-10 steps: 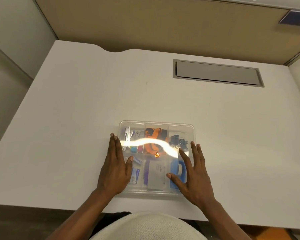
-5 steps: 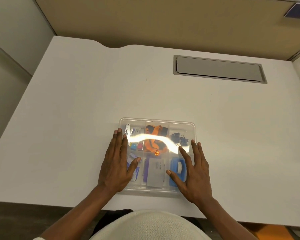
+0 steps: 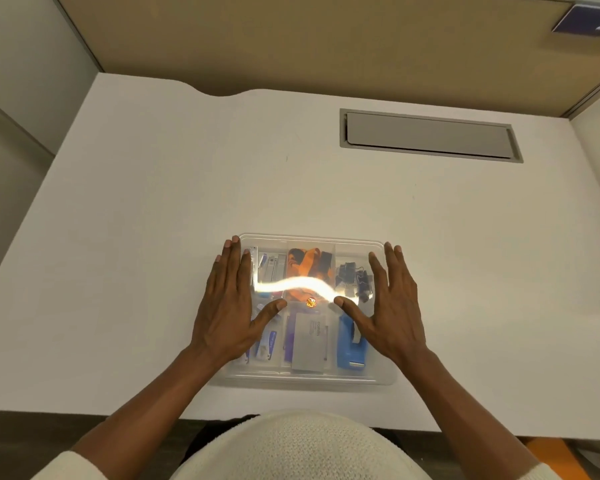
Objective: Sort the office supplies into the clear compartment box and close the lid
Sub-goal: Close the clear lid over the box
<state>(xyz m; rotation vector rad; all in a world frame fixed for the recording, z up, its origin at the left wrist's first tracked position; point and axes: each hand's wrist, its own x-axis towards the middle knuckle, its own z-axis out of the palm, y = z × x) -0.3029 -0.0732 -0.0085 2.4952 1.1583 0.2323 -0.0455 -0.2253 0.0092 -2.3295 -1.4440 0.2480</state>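
Note:
The clear compartment box [image 3: 309,377] lies near the front edge of the white desk with its transparent lid down. Through the lid I see an orange lanyard [image 3: 309,263], black binder clips [image 3: 352,275], a blue tape dispenser [image 3: 352,351], a grey card pack [image 3: 309,344] and pens at the left. My left hand [image 3: 227,310] lies flat, fingers spread, on the lid's left side. My right hand [image 3: 392,306] lies flat on its right side. A bright glare streak crosses the lid.
A grey cable hatch [image 3: 430,135] is set into the desk [image 3: 153,202] at the back right. Tan partition walls enclose the desk behind and on both sides. My cream sweater fills the bottom of the view.
Both hands have slid forward and outward along the lid, from its near half towards its left and right edges. The box has stayed in place.

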